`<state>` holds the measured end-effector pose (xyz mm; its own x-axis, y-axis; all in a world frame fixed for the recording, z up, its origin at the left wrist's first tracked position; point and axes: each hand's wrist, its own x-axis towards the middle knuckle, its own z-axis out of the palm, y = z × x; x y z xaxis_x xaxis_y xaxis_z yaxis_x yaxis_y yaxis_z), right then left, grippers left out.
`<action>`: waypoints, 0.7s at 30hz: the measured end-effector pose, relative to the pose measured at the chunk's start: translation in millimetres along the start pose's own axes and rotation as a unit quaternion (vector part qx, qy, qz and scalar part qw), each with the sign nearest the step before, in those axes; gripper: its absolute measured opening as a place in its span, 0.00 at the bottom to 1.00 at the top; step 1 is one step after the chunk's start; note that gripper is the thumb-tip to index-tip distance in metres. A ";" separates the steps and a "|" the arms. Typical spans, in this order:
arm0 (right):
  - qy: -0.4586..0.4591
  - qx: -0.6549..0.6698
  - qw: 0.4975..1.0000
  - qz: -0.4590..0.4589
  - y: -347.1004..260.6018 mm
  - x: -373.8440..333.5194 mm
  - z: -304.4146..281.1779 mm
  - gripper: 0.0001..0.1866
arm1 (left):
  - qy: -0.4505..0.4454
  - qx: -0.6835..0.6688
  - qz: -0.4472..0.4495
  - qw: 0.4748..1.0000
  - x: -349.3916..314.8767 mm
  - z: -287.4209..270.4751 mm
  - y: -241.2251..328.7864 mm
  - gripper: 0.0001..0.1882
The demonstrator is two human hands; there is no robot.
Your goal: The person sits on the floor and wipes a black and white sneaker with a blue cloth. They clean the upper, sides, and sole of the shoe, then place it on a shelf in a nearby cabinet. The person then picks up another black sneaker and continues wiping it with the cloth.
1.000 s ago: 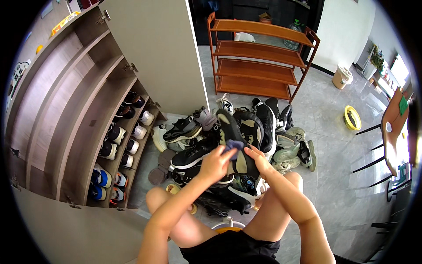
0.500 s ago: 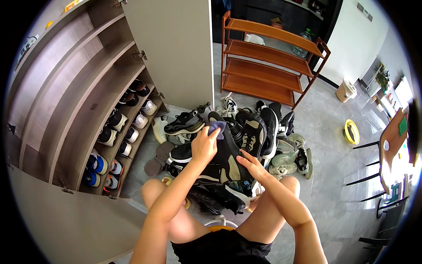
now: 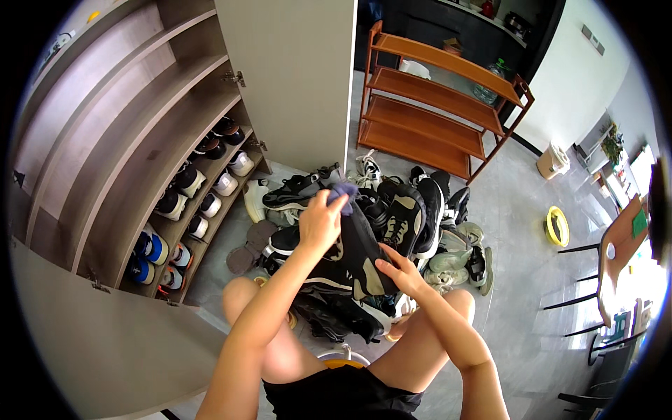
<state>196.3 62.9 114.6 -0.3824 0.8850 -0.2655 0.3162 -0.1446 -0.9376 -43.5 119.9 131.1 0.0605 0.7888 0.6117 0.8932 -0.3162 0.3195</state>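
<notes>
Over a pile of footwear, a black shoe with beige patches is held tilted in front of me. My right hand grips its near right side, with the thumb lying along the upper. My left hand pinches a crumpled blue-purple cloth against the shoe's far end. That end is partly hidden by the cloth and fingers. Right beside the held shoe lies a black sneaker with beige laces. A black shoe with a white sole leans next to that one.
To the left, an open cabinet has shoes on its lower shelves. A brown wooden rack stands at the back. Pale green shoes and grey slippers edge the pile. A yellow basin and a table are to the right.
My left hand and the cloth have shifted slightly left and away along the shoe's far end; the cloth looks more bunched. My right hand keeps its grip. The whole view has turned a little.
</notes>
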 end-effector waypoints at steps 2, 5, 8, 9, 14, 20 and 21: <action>0.002 -0.087 0.996 0.004 -9.1 -4.0 1.8 0.37 | 0.017 0.036 -0.041 0.998 3.9 0.7 -12.5 0.20; 0.036 -0.150 0.988 0.028 -19.9 -5.6 -0.4 0.37 | -0.054 -0.016 0.017 0.998 -6.9 -0.8 9.8 0.21; 0.049 -0.237 0.968 0.062 -12.4 3.0 -9.1 0.37 | -0.157 -0.109 0.079 0.978 -30.8 -11.5 61.5 0.21; 0.045 -0.272 0.958 0.077 -12.0 4.0 -10.0 0.36 | -0.148 -0.153 0.101 0.972 -39.5 -9.9 71.8 0.21; 0.087 -0.186 0.978 -0.031 -9.3 -4.4 -4.0 0.36 | -0.038 -0.054 0.062 0.996 -18.0 4.7 33.9 0.20; 0.049 -0.117 0.992 0.020 -18.1 0.4 0.2 0.35 | 0.050 0.039 0.032 0.998 1.8 9.6 11.8 0.19; 0.052 -0.105 0.993 0.029 -14.4 3.2 0.7 0.36 | 0.014 0.026 0.018 0.999 0.5 11.2 15.5 0.20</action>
<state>189.9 67.4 127.0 -0.2698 0.9208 -0.2817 0.5132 -0.1100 -0.8512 -24.6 121.3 128.3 0.0811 0.7620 0.6425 0.9128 -0.3157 0.2592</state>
